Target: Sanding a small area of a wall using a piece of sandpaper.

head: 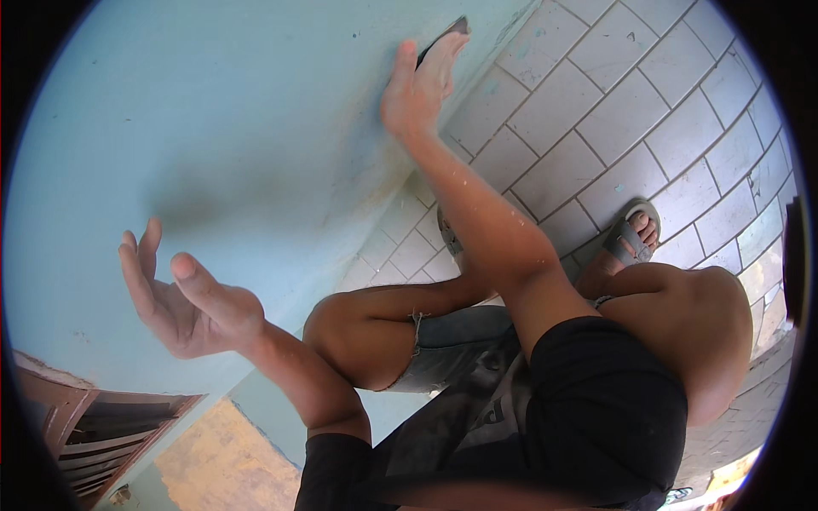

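My right hand is pressed against the lower part of the light blue wall, close to where it meets the floor. Under its fingers is a thin, dark, flat piece, perhaps sandpaper; most of it is hidden by the hand. White dust marks the fingers and forearm. My left hand is raised in front of the wall with the palm turned up. Its fingers are apart and hold nothing. A blurred dark smudge or shadow shows on the wall beyond the left hand.
Pale floor tiles run along the wall base. My bent knees and sandalled feet are near the right arm. At lower left are a brown slatted wooden shutter and a bare yellowish wall patch. A dark object stands at the right rim.
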`<action>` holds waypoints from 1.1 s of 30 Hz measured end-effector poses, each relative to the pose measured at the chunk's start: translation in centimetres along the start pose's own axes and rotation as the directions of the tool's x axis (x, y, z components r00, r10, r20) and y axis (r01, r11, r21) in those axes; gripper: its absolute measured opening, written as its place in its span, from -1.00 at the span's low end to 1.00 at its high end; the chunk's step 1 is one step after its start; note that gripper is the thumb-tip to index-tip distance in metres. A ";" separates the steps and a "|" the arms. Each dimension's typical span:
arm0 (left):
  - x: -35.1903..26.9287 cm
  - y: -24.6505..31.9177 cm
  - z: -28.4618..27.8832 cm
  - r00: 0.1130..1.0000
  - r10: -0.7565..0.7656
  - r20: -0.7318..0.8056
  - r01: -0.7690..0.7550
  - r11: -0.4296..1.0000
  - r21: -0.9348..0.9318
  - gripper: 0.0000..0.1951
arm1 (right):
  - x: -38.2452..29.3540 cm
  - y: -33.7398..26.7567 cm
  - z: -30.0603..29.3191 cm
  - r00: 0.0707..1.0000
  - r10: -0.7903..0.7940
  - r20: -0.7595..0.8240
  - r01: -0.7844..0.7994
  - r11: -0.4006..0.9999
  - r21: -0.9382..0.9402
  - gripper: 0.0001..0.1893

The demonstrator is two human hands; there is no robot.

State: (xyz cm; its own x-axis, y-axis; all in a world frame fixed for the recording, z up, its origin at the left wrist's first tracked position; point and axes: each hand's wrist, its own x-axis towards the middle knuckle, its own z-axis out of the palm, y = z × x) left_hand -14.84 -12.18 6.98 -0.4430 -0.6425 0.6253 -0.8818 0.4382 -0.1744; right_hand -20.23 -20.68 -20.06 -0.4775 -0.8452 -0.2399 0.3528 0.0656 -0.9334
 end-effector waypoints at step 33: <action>-1.9 -0.2 5.1 0.960 0.210 -0.184 -0.206 0.978 0.038 -0.64 | -0.3 -3.6 -0.2 0.987 -0.125 -0.096 0.125 0.992 -0.011 -0.04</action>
State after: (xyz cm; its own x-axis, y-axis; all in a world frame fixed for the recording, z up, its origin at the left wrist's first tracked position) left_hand -14.67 -14.20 1.92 -0.5805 -0.4096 0.7038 -0.7770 0.5372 -0.3282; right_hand -21.50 -20.52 -16.71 -0.5929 -0.7921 -0.1453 0.2816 -0.0349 -0.9589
